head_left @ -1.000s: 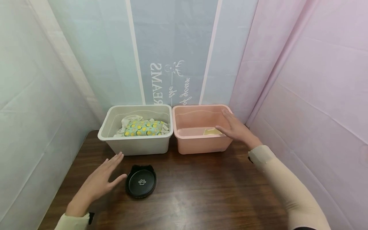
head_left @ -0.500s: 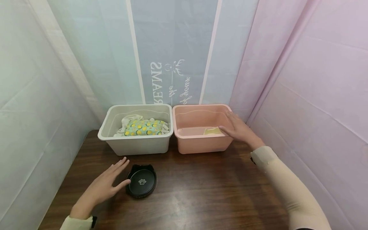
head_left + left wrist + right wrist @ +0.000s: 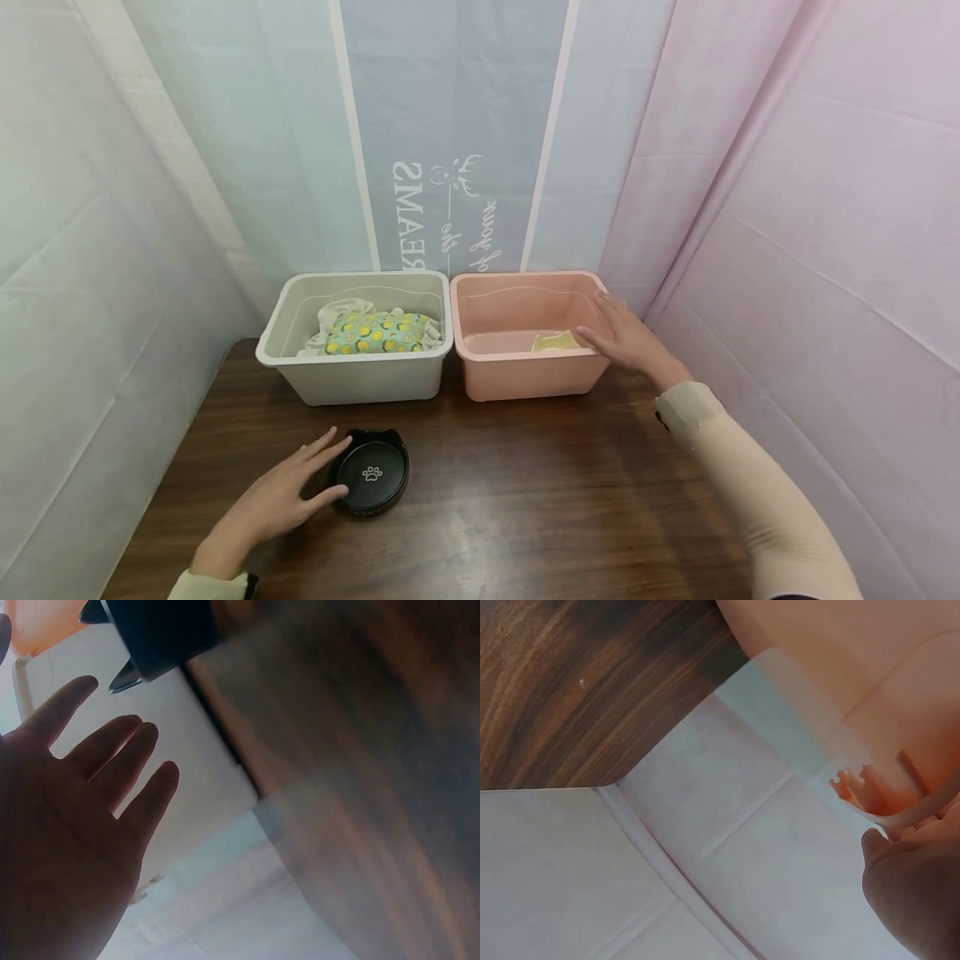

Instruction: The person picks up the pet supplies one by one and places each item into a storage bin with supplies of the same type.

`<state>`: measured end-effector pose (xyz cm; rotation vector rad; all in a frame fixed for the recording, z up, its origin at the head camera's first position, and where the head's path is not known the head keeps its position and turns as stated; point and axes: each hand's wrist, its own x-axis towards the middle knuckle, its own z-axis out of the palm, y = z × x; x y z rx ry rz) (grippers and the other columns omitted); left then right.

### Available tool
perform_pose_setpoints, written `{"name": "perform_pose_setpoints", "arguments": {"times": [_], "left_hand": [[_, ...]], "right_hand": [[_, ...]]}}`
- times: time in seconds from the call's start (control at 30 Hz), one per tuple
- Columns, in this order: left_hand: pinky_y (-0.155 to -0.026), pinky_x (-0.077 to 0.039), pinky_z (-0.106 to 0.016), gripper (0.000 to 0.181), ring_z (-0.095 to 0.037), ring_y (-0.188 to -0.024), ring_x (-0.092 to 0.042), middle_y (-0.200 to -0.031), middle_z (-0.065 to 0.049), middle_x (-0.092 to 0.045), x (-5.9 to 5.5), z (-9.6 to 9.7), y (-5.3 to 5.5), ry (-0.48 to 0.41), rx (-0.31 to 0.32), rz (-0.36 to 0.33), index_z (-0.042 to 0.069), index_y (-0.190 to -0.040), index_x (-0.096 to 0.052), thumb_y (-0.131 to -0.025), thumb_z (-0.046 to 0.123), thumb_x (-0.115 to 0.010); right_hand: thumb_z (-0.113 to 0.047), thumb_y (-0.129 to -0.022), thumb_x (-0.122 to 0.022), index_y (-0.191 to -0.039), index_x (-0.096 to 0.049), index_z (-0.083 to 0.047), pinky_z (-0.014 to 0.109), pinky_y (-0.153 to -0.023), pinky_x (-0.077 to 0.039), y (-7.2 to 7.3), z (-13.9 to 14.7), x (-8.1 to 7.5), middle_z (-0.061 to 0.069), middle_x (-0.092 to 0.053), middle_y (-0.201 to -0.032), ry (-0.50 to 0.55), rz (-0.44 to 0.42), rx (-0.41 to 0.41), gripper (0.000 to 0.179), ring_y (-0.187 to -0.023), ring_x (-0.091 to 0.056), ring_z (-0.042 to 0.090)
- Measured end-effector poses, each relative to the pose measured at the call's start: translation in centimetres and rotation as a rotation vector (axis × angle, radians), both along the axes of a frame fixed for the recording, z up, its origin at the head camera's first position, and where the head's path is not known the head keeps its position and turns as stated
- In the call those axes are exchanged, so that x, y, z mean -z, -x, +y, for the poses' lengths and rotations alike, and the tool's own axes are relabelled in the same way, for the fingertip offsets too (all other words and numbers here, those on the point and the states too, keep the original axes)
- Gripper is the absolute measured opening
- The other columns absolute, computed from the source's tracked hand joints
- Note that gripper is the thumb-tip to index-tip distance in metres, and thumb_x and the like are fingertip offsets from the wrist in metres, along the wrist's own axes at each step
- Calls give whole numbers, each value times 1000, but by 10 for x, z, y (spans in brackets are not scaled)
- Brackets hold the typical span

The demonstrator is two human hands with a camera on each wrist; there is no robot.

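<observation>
A round black pet bowl (image 3: 375, 475) with ear-shaped points and a white paw print stands on the table. My left hand (image 3: 273, 500) reaches in from its left, fingers spread, with fingertips and thumb tip overlapping the bowl's left rim. In the left wrist view the left hand (image 3: 82, 802) shows its palm and straight, parted fingers below the dark bowl (image 3: 161, 634). At the right end of a pink plastic bin (image 3: 528, 377), my right hand (image 3: 633, 342) lies over the rim with extended fingers. A yellow piece (image 3: 555, 341) shows inside that bin.
A light grey bin (image 3: 360, 383) stands left of the pink one, side by side with it. It contains a lemon-print cloth item (image 3: 378, 333) on white cloth (image 3: 341, 310). Fabric curtains (image 3: 450, 108) enclose the wooden table (image 3: 525, 500) at the back and sides.
My left hand has moved right and toward me, from beside the grey bin to the bowl's left rim. My right hand has shifted slightly right along the pink bin. The bowl stays put.
</observation>
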<state>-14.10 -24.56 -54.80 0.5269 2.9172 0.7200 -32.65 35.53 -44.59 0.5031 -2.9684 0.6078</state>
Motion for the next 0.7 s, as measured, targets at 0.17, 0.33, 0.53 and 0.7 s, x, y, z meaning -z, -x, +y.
{"name": "perform_pose_setpoints", "arguments": {"times": [0.17,0.33,0.53,0.7], "left_hand": [[-105,-46,-78,76,-52,-148,-45,-172,-15,-37,5,2,-1,-18,13,-31,29,-165,-47,-100,64,-66],[-104,-47,-78,80,-51,-146,-48,-169,-18,-41,10,1,-1,-39,19,-71,28,-165,-47,-98,66,-69],[-104,-49,-75,84,-51,-145,-49,-168,-20,-41,16,0,0,-58,44,-93,25,-164,-48,-95,66,-72],[-106,-49,-73,86,-51,-143,-52,-165,-21,-46,20,-4,2,-72,54,-105,23,-162,-52,-92,65,-76]], "right_hand": [[-60,-109,-50,-172,-16,-2,67,-132,-9,-1,2,4,19,-11,-179,8,-17,15,92,-163,-7,50],[-60,-110,-48,-171,-15,-1,65,-132,-7,1,4,7,20,-10,-179,7,-32,14,92,-164,-6,49],[-60,-110,-48,-171,-16,0,64,-133,-7,4,5,6,22,-10,-179,-2,-26,7,92,-164,-7,49],[-62,-110,-47,-172,-14,-1,67,-132,-8,5,6,7,20,-8,-179,-19,-32,20,93,-163,-6,49]]}}
